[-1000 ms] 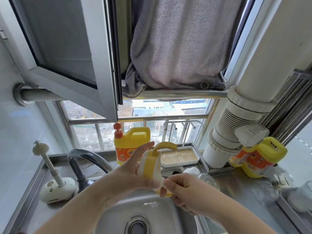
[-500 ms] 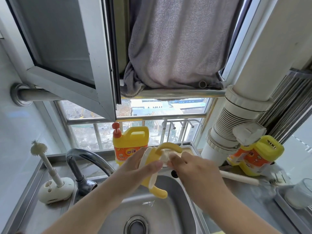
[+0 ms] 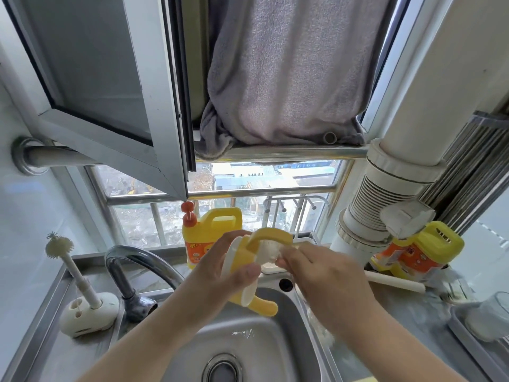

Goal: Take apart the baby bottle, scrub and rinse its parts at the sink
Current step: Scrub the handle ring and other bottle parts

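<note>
Above the steel sink (image 3: 286, 323) my left hand (image 3: 220, 274) grips the baby bottle's yellow handle collar (image 3: 245, 263), a yellow ring with a white rim and two curved yellow handles. My right hand (image 3: 322, 274) pinches the pale teat (image 3: 268, 252) that sits in the collar's right side. The fingertips hide most of the teat. A clear bottle body (image 3: 316, 323) lies at the sink's right rim, mostly hidden under my right forearm.
The tap (image 3: 132, 271) curves over the sink's left side. A white brush in its stand (image 3: 82, 310) is at the left. A yellow detergent jug (image 3: 209, 235) stands behind the sink, another (image 3: 421, 252) at the right by a white pipe. A glass jar (image 3: 490, 318) sits far right.
My right hand rose from under the collar to its right side and took the teat. The left hand tilted the collar and lifted it slightly.
</note>
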`<action>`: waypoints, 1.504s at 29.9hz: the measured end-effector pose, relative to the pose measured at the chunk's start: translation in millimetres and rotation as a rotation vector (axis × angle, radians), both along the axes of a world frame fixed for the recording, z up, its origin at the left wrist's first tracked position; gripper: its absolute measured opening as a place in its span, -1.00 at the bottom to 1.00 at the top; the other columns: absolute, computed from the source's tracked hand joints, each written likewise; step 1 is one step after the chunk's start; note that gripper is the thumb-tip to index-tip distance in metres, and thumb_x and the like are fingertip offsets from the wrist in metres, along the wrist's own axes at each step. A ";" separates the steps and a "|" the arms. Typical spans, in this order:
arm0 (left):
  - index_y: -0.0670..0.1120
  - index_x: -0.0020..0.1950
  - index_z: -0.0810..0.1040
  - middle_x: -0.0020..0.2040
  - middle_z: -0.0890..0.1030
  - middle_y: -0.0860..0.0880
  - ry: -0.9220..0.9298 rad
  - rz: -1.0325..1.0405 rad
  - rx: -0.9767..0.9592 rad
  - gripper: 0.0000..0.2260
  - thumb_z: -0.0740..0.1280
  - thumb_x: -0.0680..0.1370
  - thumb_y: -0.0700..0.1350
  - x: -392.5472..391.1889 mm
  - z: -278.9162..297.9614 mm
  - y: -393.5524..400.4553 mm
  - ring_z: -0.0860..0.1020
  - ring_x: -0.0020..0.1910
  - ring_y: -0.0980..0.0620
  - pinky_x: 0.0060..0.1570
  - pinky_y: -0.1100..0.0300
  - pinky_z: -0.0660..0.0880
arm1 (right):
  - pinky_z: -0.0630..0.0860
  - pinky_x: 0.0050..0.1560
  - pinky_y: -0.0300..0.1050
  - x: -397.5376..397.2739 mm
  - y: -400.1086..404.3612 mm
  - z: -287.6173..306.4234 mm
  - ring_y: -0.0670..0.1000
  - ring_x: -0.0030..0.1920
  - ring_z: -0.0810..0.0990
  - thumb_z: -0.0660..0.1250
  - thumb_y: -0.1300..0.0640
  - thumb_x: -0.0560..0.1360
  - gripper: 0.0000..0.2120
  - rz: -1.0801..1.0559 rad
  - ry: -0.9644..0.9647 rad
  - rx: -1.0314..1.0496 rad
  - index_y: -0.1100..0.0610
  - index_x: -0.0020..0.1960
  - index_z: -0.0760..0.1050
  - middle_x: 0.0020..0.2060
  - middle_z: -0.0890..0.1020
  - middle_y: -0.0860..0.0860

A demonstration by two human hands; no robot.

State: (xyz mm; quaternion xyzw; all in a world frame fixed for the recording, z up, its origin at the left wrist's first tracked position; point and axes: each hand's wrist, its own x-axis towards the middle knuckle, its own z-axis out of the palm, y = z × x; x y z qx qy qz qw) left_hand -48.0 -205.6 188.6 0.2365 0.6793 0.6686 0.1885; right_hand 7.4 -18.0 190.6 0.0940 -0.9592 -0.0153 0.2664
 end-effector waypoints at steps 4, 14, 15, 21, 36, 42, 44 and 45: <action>0.21 0.12 0.46 -0.11 0.62 0.05 0.064 0.023 -0.024 -0.50 0.40 0.20 0.22 -3.4 2.3 0.3 0.59 -0.22 0.16 -0.22 0.35 0.52 | 0.46 -0.29 -0.09 3.2 -16.5 -1.0 0.04 -0.30 0.55 0.02 -0.13 0.59 -0.74 -0.060 -0.425 -0.313 -0.01 -0.08 0.38 -0.29 0.58 -0.02; 0.22 0.14 0.47 -0.07 0.63 0.02 0.053 -0.045 -0.009 -0.36 0.42 0.13 0.44 -6.1 -9.9 -5.4 0.61 -0.14 0.12 -0.20 0.32 0.50 | 0.29 -0.40 -0.17 -1.9 -8.3 14.2 -0.06 -0.39 0.48 0.12 -0.07 0.59 -0.74 0.020 -0.442 -0.209 0.01 -0.13 0.50 -0.41 0.47 -0.10; 0.22 0.14 0.47 -0.05 0.64 0.07 0.040 -0.044 0.001 -0.34 0.41 0.13 0.45 -6.6 -8.6 -4.4 0.61 -0.11 0.16 -0.18 0.33 0.50 | 0.28 -0.45 -0.18 -2.9 -2.9 12.6 -0.03 -0.42 0.50 0.19 -0.03 0.55 -0.81 -0.022 -0.273 -0.037 -0.01 -0.15 0.51 -0.41 0.49 -0.08; 0.07 0.22 0.42 -0.11 0.64 0.05 0.048 -0.022 0.064 -0.34 0.46 0.17 0.21 -7.6 -1.8 -1.1 0.60 -0.17 0.15 -0.18 0.28 0.54 | 0.35 -0.40 -0.13 -0.5 -15.4 6.7 -0.05 -0.38 0.52 0.11 -0.09 0.59 -0.78 -0.073 -0.405 -0.285 -0.03 -0.14 0.40 -0.38 0.51 -0.07; 0.44 0.29 0.17 0.15 0.53 -0.03 -0.003 -0.207 -0.221 -0.10 0.55 0.29 -0.30 -3.8 1.6 -13.3 0.63 -0.24 -0.02 -0.16 0.01 0.59 | 0.06 -0.58 -0.33 16.1 -16.0 24.1 -0.11 -0.54 0.13 0.13 -0.07 0.60 -0.67 0.015 -1.105 -1.342 -0.01 -0.26 0.50 -0.53 0.28 -0.09; 0.21 0.14 0.52 0.02 0.58 -0.18 -0.446 -0.266 0.189 -0.53 0.44 0.38 -0.28 1.5 18.5 -12.1 0.61 -0.09 -0.24 -0.10 -0.10 0.58 | 0.15 -0.56 -0.31 19.8 -16.2 21.4 -0.10 -0.54 0.20 0.14 -0.10 0.59 -0.67 -0.012 -1.090 -1.215 0.02 -0.28 0.43 -0.53 0.34 -0.09; 0.17 0.12 0.53 -0.05 0.59 -0.17 -0.364 -0.152 0.098 -0.65 0.50 0.39 -0.05 2.3 16.9 -6.9 0.62 -0.14 -0.16 -0.09 -0.10 0.58 | 0.24 -0.49 -0.30 19.4 -17.2 18.2 -0.13 -0.54 0.28 0.13 -0.09 0.59 -0.69 -0.010 -1.033 -1.026 -0.02 -0.23 0.50 -0.55 0.38 -0.14; 0.16 0.13 0.53 -0.06 0.61 -0.16 -0.314 -0.102 0.041 -0.64 0.49 0.36 0.02 2.6 15.2 -4.4 0.62 -0.13 -0.17 -0.05 -0.13 0.59 | 0.27 -0.43 -0.28 18.7 -17.6 17.9 -0.14 -0.50 0.32 0.13 -0.09 0.59 -0.71 -0.018 -0.974 -0.899 -0.03 -0.18 0.53 -0.52 0.41 -0.13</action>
